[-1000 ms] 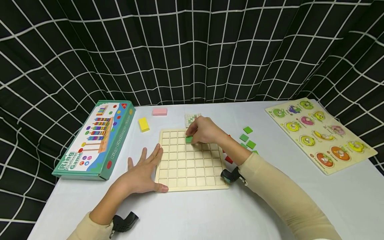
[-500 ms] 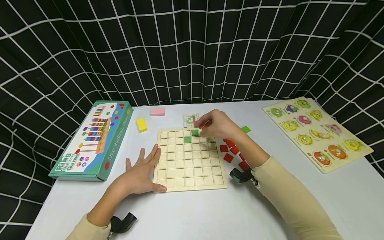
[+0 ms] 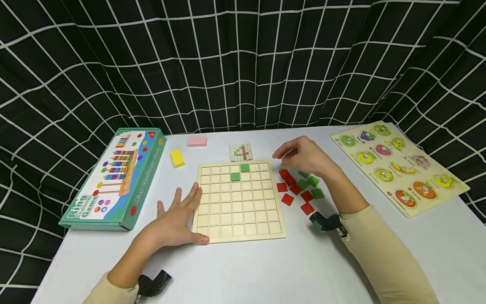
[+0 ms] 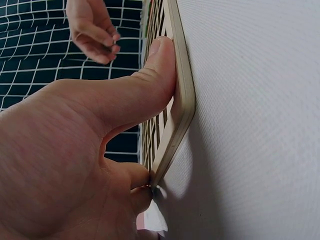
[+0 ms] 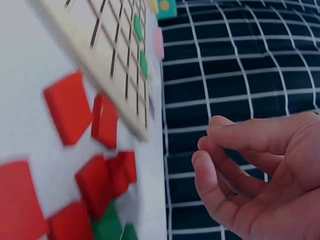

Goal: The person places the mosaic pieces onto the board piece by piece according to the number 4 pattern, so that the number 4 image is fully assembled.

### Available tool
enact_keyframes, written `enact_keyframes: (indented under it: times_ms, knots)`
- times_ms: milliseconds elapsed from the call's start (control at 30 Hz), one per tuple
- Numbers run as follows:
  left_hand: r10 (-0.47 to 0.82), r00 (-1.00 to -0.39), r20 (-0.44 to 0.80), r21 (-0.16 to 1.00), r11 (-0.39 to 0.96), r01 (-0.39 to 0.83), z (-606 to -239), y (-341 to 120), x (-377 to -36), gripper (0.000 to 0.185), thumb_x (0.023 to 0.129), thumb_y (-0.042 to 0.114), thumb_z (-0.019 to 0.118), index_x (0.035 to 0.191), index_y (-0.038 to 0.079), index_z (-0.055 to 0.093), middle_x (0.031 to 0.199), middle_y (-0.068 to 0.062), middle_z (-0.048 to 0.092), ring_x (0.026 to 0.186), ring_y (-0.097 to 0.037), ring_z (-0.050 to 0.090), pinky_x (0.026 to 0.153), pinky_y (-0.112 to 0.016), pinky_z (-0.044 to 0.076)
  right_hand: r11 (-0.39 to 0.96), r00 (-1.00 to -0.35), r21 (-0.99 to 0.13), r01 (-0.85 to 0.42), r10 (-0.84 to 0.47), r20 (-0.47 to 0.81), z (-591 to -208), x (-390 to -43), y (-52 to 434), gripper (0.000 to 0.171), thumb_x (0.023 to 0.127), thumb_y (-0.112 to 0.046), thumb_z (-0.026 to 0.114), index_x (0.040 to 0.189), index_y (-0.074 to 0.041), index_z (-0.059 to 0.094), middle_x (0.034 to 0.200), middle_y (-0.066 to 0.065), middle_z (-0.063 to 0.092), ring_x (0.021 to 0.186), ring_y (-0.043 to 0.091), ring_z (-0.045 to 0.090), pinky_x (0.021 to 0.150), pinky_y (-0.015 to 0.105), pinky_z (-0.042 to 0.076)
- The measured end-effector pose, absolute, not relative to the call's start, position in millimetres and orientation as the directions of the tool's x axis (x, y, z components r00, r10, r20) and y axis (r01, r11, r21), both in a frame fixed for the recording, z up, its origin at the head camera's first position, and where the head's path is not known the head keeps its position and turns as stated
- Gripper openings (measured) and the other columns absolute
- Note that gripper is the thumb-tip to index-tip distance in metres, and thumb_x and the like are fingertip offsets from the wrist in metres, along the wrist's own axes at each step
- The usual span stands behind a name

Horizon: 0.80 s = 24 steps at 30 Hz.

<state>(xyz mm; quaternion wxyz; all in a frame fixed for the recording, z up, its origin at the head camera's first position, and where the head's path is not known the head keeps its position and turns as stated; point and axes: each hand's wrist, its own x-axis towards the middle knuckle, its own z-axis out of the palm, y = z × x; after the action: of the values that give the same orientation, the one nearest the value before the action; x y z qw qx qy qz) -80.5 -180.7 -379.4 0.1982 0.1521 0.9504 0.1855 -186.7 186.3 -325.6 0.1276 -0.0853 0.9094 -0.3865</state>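
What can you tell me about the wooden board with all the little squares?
The wooden grid board looks like pale, thin wood, cut into rows of small square pockets. It lies flat on the white table. Two green tiles sit in pockets near its far edge, touching corner to corner; the other pockets are bare. The left hand presses against its left edge, thumb on the near corner. Red tiles lie beside its right edge on the table.
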Motion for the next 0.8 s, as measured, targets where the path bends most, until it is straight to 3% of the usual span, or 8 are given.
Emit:
enact_keyframes:
  times_ms: [233, 800]
  knots:
    - [0.366, -0.876, -0.315, 0.424, 0.879, 0.215, -380.4, -182.1, -80.8, 0.136, 0.069, 0.062, 0.088, 0.169, 0.012, 0.011, 0.177, -0.003, 0.002, 0.159, -0.052, -0.002, 0.105, -0.091, -0.003, 0.692, -0.946, -0.720, -0.046, -0.262, -0.191, -333.1, -188.4, 215.1, 0.027, 0.089, 0.001, 0.072, 0.116, 0.001, 0.076, 0.111, 0.021, 0.074, 0.095, 0.029, 0.064, 0.080, 0.031, 0.054]
    - [0.371, -0.873, -0.318, 0.433, 0.875, 0.214, -380.0, -182.2, -81.8, 0.135, 0.070, 0.063, 0.088, 0.168, 0.012, 0.011, 0.177, -0.003, 0.002, 0.159, -0.052, -0.002, 0.105, -0.091, -0.004, 0.723, -0.932, -0.689, -0.049, -0.282, -0.230, -346.2, -198.0, 255.9, 0.030, 0.084, 0.007, 0.072, 0.113, 0.001, 0.077, 0.111, 0.019, 0.073, 0.097, 0.029, 0.061, 0.077, 0.026, 0.053]
